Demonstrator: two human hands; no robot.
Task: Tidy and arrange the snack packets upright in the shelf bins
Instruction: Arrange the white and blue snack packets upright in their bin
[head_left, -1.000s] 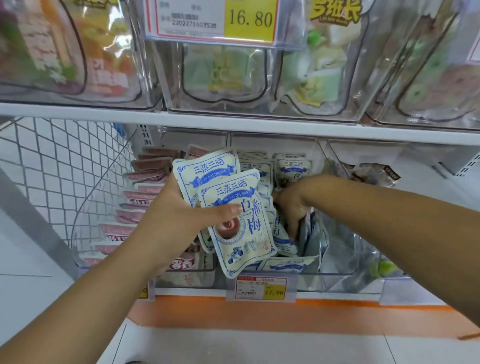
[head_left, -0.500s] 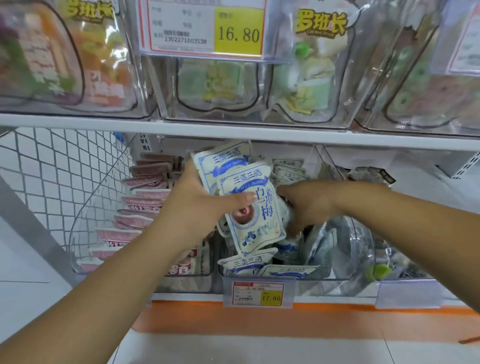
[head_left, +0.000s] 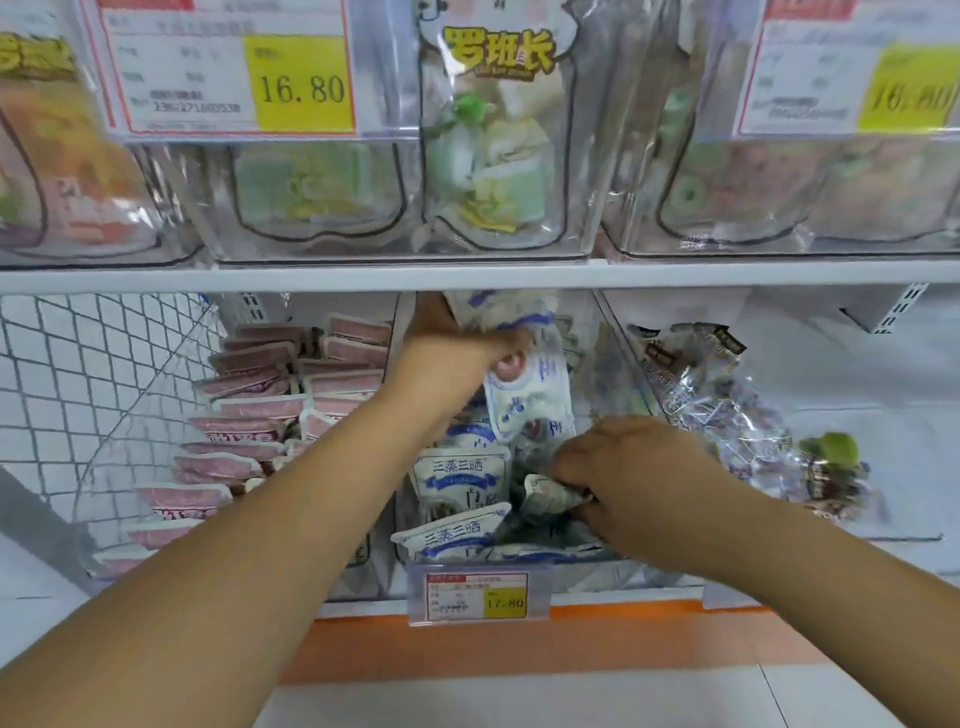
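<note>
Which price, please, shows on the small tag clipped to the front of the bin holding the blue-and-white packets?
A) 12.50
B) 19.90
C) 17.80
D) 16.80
C: the small price tag on the front of the middle bin reads 17.80 on its yellow patch, just below the blue-and-white packets; the 16.80 tag hangs on the shelf above.

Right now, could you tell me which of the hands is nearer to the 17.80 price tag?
Right. The right hand is low in the bin, just above the 17.80 price tag; the left hand is raised near the upper shelf, gripping blue-and-white packets.
</note>
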